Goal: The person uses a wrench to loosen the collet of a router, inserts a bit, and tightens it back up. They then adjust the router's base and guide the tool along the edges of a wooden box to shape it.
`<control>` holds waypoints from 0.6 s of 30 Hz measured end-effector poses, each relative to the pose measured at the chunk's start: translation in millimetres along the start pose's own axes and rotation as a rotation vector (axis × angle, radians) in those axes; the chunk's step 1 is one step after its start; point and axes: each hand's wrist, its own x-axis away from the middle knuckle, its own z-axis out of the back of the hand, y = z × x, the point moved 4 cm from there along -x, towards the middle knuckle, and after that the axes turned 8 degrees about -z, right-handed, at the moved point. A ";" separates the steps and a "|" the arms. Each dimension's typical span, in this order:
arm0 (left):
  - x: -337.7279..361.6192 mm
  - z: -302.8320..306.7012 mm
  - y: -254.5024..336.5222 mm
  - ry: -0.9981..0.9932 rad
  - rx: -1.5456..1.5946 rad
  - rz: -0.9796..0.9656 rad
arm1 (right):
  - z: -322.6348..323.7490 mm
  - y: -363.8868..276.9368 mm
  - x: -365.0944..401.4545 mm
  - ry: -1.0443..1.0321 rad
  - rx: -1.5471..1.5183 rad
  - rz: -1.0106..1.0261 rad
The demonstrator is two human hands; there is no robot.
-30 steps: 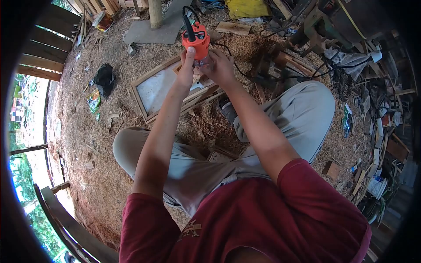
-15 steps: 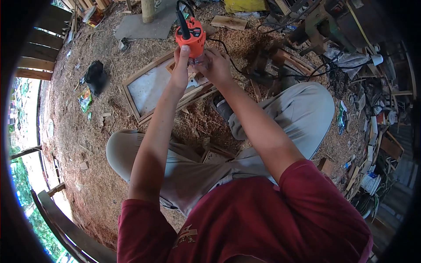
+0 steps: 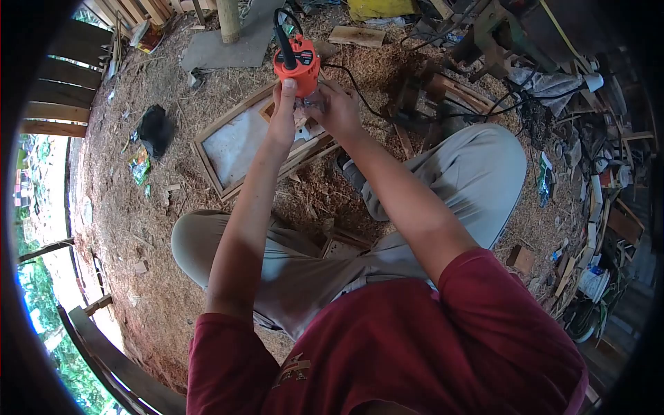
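Observation:
An orange trim router [image 3: 299, 67] with a black cord stands upright between my hands over a wooden frame. My left hand [image 3: 283, 114] grips its left side, the thumb up against the orange housing. Closed around the clear base at the lower right is my right hand [image 3: 337, 108]. The wooden frame [image 3: 209, 168] lies on the ground with a pale panel [image 3: 235, 146] inside it. Small wood pieces sit under the router, partly covered by my hands. The router's bit is hidden.
Sawdust and shavings cover the ground [image 3: 166, 256]. A black cable [image 3: 366, 100] runs right toward dark machinery [image 3: 498, 41]. A wooden post [image 3: 228, 24] stands behind on a grey sheet [image 3: 256, 52]. A black bag [image 3: 153, 130] lies left; scrap piles up at right.
The view has shifted slightly. Both hands keep their hold on the router, which stays over the frame at about the same spot.

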 end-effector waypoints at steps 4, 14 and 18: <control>1.2 -2.0 2.7 -0.011 0.027 0.014 | 1.0 0.4 2.2 -0.007 -0.026 -0.007; -4.6 6.8 -12.1 0.024 -0.071 0.037 | 1.5 -0.3 6.6 0.031 -0.056 -0.002; -7.7 5.3 -18.4 0.192 -0.117 -0.037 | 0.0 2.0 6.3 0.036 -0.066 -0.003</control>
